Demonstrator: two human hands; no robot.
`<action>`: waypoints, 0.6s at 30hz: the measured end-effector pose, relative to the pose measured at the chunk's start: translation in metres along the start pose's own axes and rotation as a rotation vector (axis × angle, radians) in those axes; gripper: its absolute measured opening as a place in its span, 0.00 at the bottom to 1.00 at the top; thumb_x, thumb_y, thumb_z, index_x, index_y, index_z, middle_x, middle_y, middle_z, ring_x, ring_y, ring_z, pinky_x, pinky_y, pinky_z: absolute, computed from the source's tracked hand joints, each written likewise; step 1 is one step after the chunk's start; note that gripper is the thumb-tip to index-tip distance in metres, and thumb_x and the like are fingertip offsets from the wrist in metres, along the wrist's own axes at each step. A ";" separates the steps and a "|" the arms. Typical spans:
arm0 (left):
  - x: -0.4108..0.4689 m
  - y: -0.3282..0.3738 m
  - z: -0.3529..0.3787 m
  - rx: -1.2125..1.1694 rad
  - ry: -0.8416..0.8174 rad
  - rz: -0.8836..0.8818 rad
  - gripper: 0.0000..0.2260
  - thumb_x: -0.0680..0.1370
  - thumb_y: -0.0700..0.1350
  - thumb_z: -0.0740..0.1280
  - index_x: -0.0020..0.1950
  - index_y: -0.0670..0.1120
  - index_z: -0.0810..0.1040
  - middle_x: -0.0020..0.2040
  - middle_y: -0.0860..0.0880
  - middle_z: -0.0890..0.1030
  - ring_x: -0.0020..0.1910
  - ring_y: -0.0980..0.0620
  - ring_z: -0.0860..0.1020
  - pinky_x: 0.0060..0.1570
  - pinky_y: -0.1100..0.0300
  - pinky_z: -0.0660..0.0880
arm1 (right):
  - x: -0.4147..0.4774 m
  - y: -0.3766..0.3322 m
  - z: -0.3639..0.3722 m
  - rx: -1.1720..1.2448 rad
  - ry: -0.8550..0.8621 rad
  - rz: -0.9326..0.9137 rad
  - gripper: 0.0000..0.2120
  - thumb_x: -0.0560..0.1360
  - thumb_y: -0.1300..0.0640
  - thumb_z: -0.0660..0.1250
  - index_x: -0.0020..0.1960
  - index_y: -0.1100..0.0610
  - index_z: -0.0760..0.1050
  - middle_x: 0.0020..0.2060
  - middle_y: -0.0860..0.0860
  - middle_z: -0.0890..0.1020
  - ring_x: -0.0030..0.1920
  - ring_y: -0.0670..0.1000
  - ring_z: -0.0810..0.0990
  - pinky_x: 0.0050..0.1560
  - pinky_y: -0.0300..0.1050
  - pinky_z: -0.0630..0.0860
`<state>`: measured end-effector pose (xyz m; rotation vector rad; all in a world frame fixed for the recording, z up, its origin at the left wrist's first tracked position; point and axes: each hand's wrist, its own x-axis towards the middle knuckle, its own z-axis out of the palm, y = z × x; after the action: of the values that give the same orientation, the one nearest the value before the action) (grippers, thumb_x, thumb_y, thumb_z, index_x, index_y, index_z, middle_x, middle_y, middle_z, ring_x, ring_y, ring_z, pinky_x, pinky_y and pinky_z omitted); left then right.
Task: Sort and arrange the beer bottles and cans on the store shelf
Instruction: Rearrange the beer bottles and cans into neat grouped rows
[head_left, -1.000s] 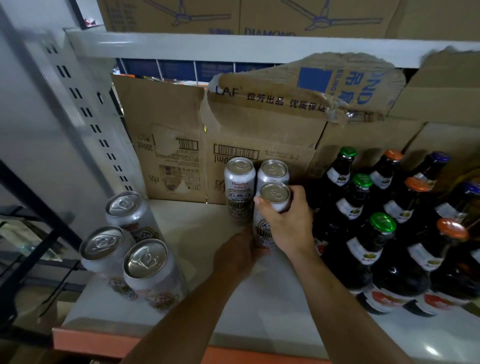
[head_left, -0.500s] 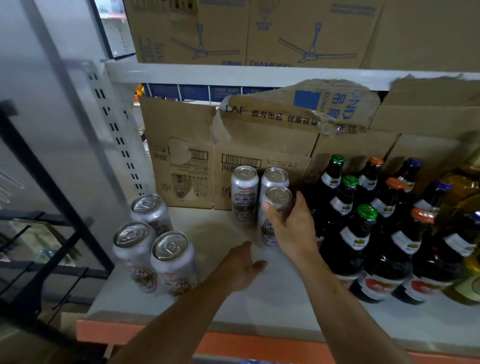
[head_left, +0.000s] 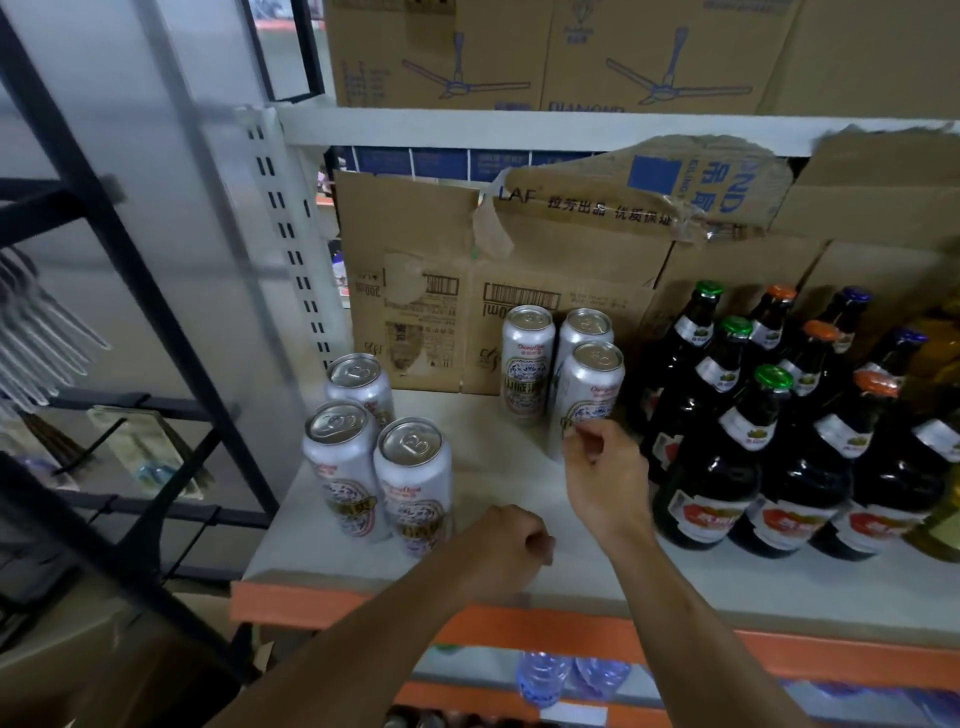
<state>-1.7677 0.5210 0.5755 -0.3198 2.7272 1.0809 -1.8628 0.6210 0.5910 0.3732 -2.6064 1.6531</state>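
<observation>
**Two empty hands at the beer shelf**

Lower centre, the left hand (head_left: 506, 545) is a closed fist, empty, above the shelf (head_left: 493, 460). The right hand (head_left: 605, 478) curls its fingers loosely, empty, before the front beer can (head_left: 592, 389) mid-frame. Three cans (head_left: 415, 467) stand left, beer bottles (head_left: 727, 441) right, cardboard boxes (head_left: 415, 234) behind.

Shelf (head_left: 488, 467): pale board with an orange front edge.
Left cans (head_left: 413, 478): three silver, upright, clustered near the shelf's left end.
Middle cans (head_left: 524, 364): three upright, close to the cardboard (head_left: 431, 249).
Bottles (head_left: 711, 467): dark, in rows with green, orange and purple caps, right of the middle cans.
Right hand (head_left: 605, 478): fingers loosely bent, by the nearest middle can.
Left hand (head_left: 506, 551): curled into a fist, holding nothing.
</observation>
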 end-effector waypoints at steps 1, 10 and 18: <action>-0.005 -0.002 -0.001 0.004 -0.011 0.010 0.12 0.81 0.45 0.59 0.49 0.43 0.82 0.44 0.48 0.80 0.40 0.57 0.74 0.35 0.71 0.67 | -0.002 -0.003 0.003 0.016 -0.021 -0.001 0.07 0.78 0.57 0.66 0.52 0.59 0.80 0.42 0.52 0.83 0.45 0.53 0.81 0.46 0.44 0.74; -0.049 -0.044 -0.012 0.029 0.049 0.095 0.13 0.80 0.44 0.61 0.39 0.39 0.75 0.39 0.42 0.80 0.37 0.50 0.76 0.37 0.64 0.67 | -0.039 -0.065 0.042 0.267 -0.410 -0.233 0.08 0.75 0.47 0.70 0.45 0.51 0.80 0.40 0.44 0.83 0.42 0.39 0.80 0.45 0.35 0.75; -0.072 -0.077 -0.022 0.091 0.090 0.046 0.14 0.80 0.44 0.59 0.37 0.38 0.71 0.34 0.42 0.75 0.32 0.51 0.70 0.28 0.65 0.62 | -0.056 -0.069 0.072 0.132 -0.445 -0.280 0.19 0.74 0.45 0.71 0.60 0.48 0.72 0.48 0.40 0.82 0.47 0.32 0.78 0.43 0.24 0.71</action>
<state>-1.6802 0.4602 0.5595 -0.2997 2.8655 0.9729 -1.7857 0.5386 0.6119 1.1755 -2.5580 1.8112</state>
